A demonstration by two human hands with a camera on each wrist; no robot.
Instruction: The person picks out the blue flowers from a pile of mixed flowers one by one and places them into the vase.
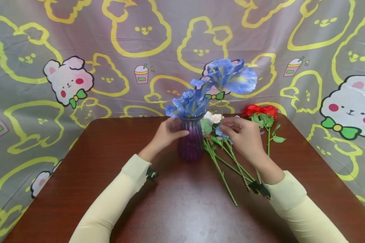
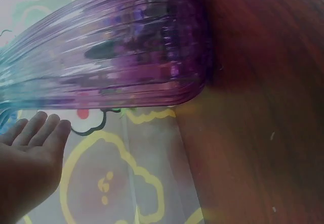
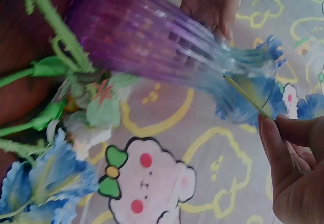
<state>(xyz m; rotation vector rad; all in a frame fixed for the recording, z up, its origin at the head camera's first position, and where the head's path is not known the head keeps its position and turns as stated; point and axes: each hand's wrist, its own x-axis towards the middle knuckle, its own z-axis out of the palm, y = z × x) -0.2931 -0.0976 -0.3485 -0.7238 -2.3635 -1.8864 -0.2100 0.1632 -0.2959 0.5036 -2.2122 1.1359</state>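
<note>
The left hand (image 1: 167, 133) lies against the upper left side of the purple ribbed glass vase (image 1: 191, 141), fingers nearly straight and close together; in the left wrist view the fingers (image 2: 38, 128) are extended beside the glass, so it steadies the vase rather than clasping it. The right hand (image 1: 244, 136) sits at about three o'clock from the vase, fingers curled, thumb and forefinger pinching a thin green stem (image 3: 245, 97) that runs into the vase mouth; this seems to be the stem of the taller blue flower (image 1: 231, 76), though the head view is too blurred there to be sure. A shorter blue flower (image 1: 188, 103) already stands in the vase.

The vase stands upright near the middle of a dark reddish-brown table (image 1: 182, 209), towards twelve o'clock. Just right of it, under the right hand, lie loose stems (image 1: 222, 172) with white blooms (image 1: 212, 118) and small blue ones, and at about two o'clock a red rose (image 1: 259, 110). Behind hangs a grey cloth backdrop (image 1: 33, 40) printed with yellow rabbit outlines and white rabbits.
</note>
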